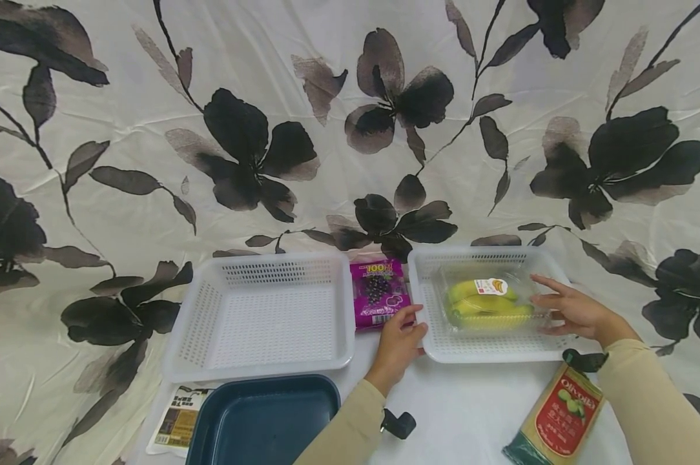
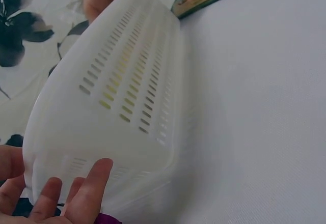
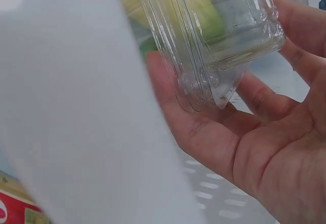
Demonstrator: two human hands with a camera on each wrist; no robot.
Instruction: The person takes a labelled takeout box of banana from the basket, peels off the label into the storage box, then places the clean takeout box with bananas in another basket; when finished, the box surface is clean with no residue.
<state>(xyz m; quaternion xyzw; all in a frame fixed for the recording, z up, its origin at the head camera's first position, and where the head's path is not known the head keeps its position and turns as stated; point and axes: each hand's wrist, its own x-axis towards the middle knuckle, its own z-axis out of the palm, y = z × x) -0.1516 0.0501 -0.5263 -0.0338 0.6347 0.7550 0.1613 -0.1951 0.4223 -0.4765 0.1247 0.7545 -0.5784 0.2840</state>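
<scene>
Head view: right hand (image 1: 571, 310) cups the right end of a clear clamshell of bananas (image 1: 489, 302), which sits inside the right white basket (image 1: 437, 349). Fingers relaxed around the box, thumb on the near side. Left hand (image 1: 399, 342) is on the near-left corner of that basket, thumb on the rim.

Right wrist view adds what the head view can't: the clamshell's corner (image 3: 219, 76) rests in the open palm (image 3: 265, 147), fingers spread around it, not clamped. Basket wall fills the left of that frame, blurred.

Left wrist view: fingertips (image 2: 94, 183) press flat against the basket's slotted outer wall (image 2: 122, 96); yellow shows through the slots. Fingers straight, no curl round the rim visible here.

Table layout, head view only: a second white basket (image 1: 263, 316) sits mid-table, left of the first. A purple grape snack packet (image 1: 379, 292) lies between the two baskets. A dark blue tray (image 1: 263, 420) is at the near edge, with a printed packet (image 1: 178, 423) at its left. An olive-label package (image 1: 559, 416) lies near the near-right corner, just below the right forearm. Floral cloth (image 1: 152, 161) behind everything.
</scene>
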